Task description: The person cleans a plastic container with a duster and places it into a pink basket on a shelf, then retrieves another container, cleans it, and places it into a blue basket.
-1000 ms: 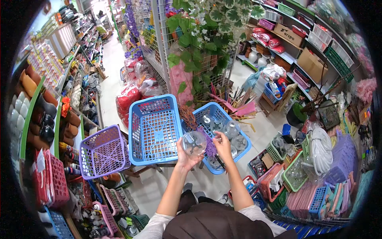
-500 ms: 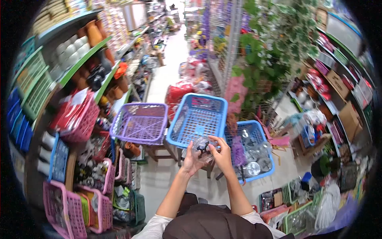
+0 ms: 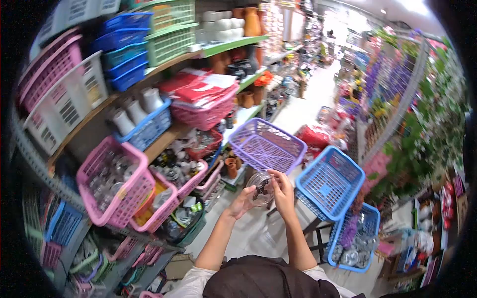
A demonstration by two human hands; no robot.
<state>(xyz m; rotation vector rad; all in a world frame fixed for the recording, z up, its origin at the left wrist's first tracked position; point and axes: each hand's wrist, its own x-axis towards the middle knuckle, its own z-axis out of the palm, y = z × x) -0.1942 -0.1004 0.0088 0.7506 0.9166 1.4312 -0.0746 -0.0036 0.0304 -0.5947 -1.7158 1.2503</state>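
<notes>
Between my two hands is a clear round container (image 3: 262, 188) with a dark mark or part on its side. My left hand (image 3: 242, 202) grips its left side, thumb against the container. The fingers of my right hand (image 3: 282, 194) hold its upper right side. Beyond my hands stands a purple basket (image 3: 268, 145), with a blue basket (image 3: 330, 183) to its right. Lower at the right, another blue basket (image 3: 354, 238) holds several clear round containers.
Shelves on the left carry a pink basket of clear items (image 3: 115, 181), a pink basket with red packets (image 3: 206, 107) and stacked blue baskets (image 3: 128, 49). Leafy artificial plants (image 3: 422, 134) hang on the right. An aisle (image 3: 310, 94) runs ahead between stocked shelves.
The view has turned left, so the baskets appear farther right and more of the left shelves shows. Both hands still hold the clear container, which looks turned slightly.
</notes>
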